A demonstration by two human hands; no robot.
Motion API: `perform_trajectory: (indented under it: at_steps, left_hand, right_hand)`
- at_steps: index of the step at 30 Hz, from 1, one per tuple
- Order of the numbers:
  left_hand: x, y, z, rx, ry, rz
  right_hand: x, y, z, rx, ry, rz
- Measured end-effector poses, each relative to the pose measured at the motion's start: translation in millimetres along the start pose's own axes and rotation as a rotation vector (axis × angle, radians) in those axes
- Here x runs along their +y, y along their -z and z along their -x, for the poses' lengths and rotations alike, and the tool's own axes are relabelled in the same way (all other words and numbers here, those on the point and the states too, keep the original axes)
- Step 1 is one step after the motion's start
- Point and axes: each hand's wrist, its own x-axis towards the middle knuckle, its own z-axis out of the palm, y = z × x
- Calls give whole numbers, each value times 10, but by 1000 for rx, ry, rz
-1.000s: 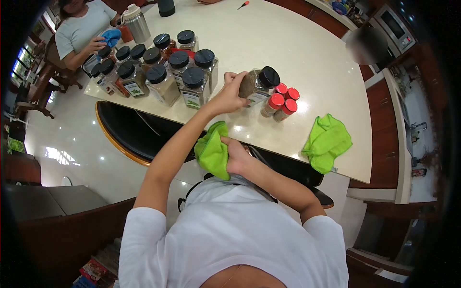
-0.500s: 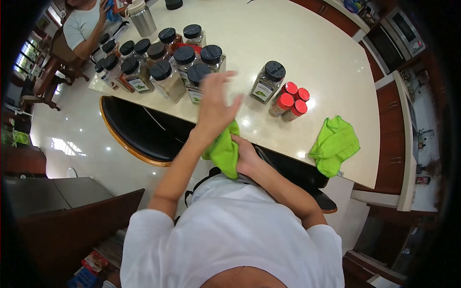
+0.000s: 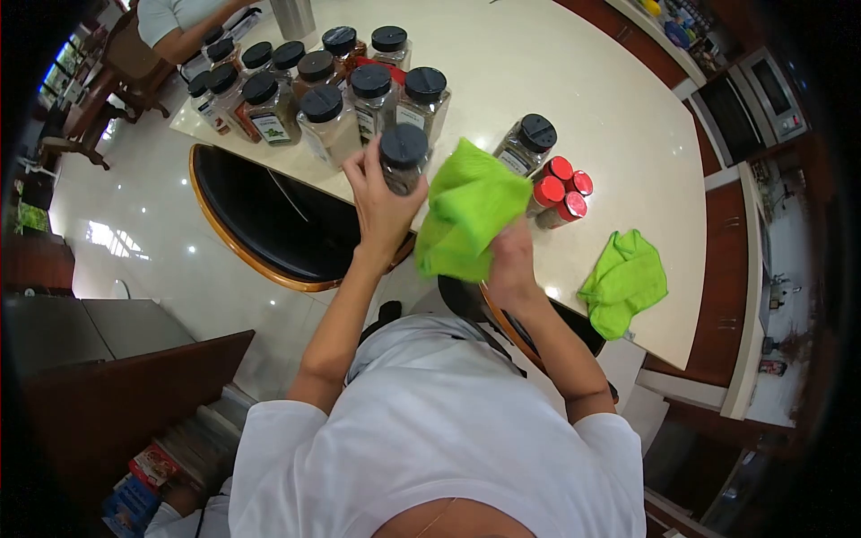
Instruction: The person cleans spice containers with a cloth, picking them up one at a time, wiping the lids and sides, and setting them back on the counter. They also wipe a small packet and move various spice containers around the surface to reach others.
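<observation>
My left hand (image 3: 384, 204) is closed around a clear spice jar (image 3: 404, 161) with a black lid, at the table's near edge. In my right hand (image 3: 516, 264) is a bright green cloth (image 3: 468, 211), bunched up and slightly blurred, just right of that jar. Behind the held jar stand several black-lidded spice jars (image 3: 273, 117) in a cluster. To the right of the cloth are another black-lidded jar (image 3: 527, 143) and a group of small red-capped shakers (image 3: 563, 190).
A second green cloth (image 3: 625, 282) lies near the right corner of the pale table (image 3: 628, 134). A black stool (image 3: 269, 215) with a wooden rim stands under the near edge. Another person's arm (image 3: 202, 31) and a metal bottle (image 3: 292, 18) are at the upper left.
My left hand has gone from an open reach to gripping a spice jar, now off its place in the cluster. My right hand has raised the green cloth from my lap towards the jar.
</observation>
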Motion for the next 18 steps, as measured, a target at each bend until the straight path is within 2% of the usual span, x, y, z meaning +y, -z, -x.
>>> perform_trajectory:
  at_steps: [1, 2, 3, 4, 6, 8, 9, 10, 12, 13, 14, 15, 16, 17, 18]
  left_hand:
    - [18, 56, 85, -62, -14, 48]
    - [25, 99, 153, -122, -28, 95]
    - [-149, 14, 322, -205, 64, 311]
    - [-52, 34, 319, -146, -284, -42]
    - [-94, 82, 301, -147, -327, 51]
    - [-77, 132, 201, -240, -126, 311]
    - [-108, 142, 232, -132, -157, 232]
    - [-90, 185, 218, -140, -122, 206]
    - [-30, 231, 242, -153, -21, 263]
    - [-25, 247, 262, -235, 118, 282]
    - [-37, 266, 277, -324, 217, 305]
    - [6, 339, 256, -398, 261, 292]
    - [-101, 221, 337, -282, 92, 237]
    - [15, 367, 259, -369, 189, 351]
    - [-101, 225, 301, -336, 166, 356]
  right_hand:
    - [17, 13, -119, -36, 328, 421]
    - [57, -9, -229, -47, 331, 419]
    - [130, -66, -336, -185, 418, 808]
    - [221, -122, -438, -327, 509, 1191]
    - [468, -125, -577, -345, 629, 1103]
    - [598, -185, -701, -131, 530, 768]
    - [671, -166, -707, -42, 241, 437]
    - [740, -109, -711, 37, -58, 117]
    - [928, 46, -723, 60, 18, 437]
    - [1254, 213, -729, 28, 269, 628]
    - [1107, 124, -643, 45, 60, 538]
    - [1385, 314, -544, 59, -122, 377]
    - [1983, 696, -436, 80, -64, 140]
    - [2050, 811, -315, 64, -124, 259]
    - [2016, 780, -295, 28, -118, 399]
